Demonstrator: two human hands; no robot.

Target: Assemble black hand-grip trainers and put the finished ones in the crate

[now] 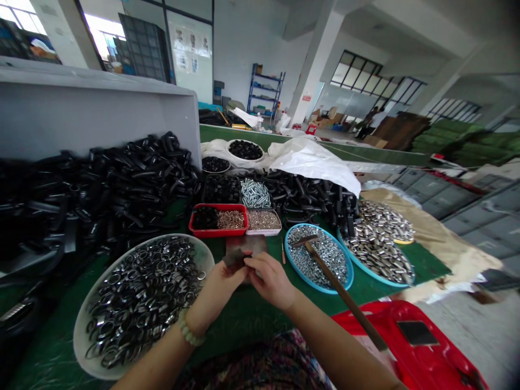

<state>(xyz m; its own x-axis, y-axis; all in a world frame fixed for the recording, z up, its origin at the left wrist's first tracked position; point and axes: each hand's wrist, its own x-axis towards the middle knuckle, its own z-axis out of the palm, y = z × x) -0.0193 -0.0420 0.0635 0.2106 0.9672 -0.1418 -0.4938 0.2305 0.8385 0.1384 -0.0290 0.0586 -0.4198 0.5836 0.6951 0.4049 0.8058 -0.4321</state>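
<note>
Two hands in the head view, the left hand (219, 287) closed firmly on a small dark piece (233, 259) just right of a white tray (207, 259) of steel rings (142, 298), the right hand (270, 280) curled against it, its grip unclear, a wooden-handled hammer (345, 295) farther right of that tray.

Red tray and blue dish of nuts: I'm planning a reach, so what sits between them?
Head view: a pale tray of small metal bits sits between the red tray and blue dish.

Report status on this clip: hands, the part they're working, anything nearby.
Left hand, right hand pinching small dark metal part. Wooden-handled hammer lying across blue tray of nuts, right. Bowl of metal rings, left.
</note>
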